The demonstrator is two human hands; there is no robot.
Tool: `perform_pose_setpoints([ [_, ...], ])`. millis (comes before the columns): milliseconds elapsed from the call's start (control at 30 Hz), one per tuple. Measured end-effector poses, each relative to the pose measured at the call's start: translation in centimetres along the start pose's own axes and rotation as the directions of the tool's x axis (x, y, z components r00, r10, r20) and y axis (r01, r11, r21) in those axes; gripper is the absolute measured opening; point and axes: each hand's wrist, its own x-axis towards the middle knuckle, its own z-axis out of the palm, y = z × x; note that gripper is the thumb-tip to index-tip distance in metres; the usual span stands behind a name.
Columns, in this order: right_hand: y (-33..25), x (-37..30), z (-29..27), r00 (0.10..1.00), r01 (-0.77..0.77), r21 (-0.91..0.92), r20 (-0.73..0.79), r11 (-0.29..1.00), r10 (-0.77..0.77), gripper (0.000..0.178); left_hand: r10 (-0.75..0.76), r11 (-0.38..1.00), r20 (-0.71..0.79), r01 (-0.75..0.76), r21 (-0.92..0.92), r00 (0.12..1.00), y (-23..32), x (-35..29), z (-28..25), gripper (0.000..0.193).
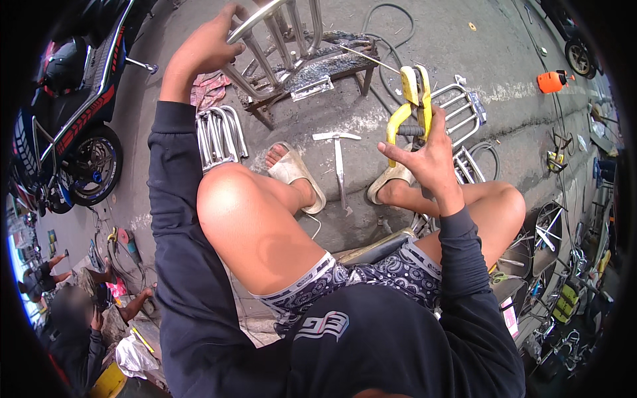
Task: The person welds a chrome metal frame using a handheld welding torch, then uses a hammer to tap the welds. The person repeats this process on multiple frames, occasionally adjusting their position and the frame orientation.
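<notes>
My left hand (204, 52) grips the upper end of a shiny tubular metal rack (273, 43), which stands on a low, scorched work stand (352, 64). My right hand (431, 154) is closed around a yellow welding electrode holder (400, 123). From its jaws a thin welding rod (373, 58) points up and left toward the rack. The rod's tip ends near the stand's burnt top, and I cannot tell whether it touches metal. Between my sandalled feet, a chipping hammer (339, 162) lies on the ground.
Bent tube pieces (219, 136) lie by my left knee, another tubular rack (458, 113) beyond my right hand. A cable (391, 50) loops behind the stand. A motorcycle (73, 142) is parked at left, near a seated person (73, 338). An orange container (551, 81) stands far right.
</notes>
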Motion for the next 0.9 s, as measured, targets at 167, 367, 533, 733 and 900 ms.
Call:
perform_pose_setpoints([
  [167, -1.2, -0.8, -0.4, 0.998, 0.045, -0.082, 0.058, 0.996, -0.041, 0.111, 0.008, 0.913, -0.172, 0.063, 0.404, 0.985, 3.0, 2.4, 2.2, 0.042],
  [367, -0.7, -1.8, -1.2, 0.989, 0.136, 0.023, 0.053, 0.99, -0.137, 0.122, 0.118, 0.993, -0.229, -0.114, 0.029, 0.966, 0.3, 0.5, 4.1, 0.045],
  [533, -0.2, -2.2, 0.5, 0.986, 0.155, -0.052, 0.061, 0.986, -0.152, 0.125, 0.105, 0.993, -0.291, -0.115, -0.016, 0.951, -0.5, -0.6, 6.7, 0.05],
  [733, 0.7, -2.0, 1.4, 0.982, 0.187, -0.066, 0.008, 0.98, -0.187, 0.119, 0.107, 0.994, -0.274, -0.095, 0.056, 0.956, 0.8, -1.0, 7.1, 0.057],
  [900, 1.1, -2.0, 1.5, 0.978, 0.208, -0.03, -0.017, 0.978, -0.208, 0.12, 0.111, 0.994, -0.305, -0.104, 0.039, 0.946, 1.2, -1.7, 7.5, 0.056],
])
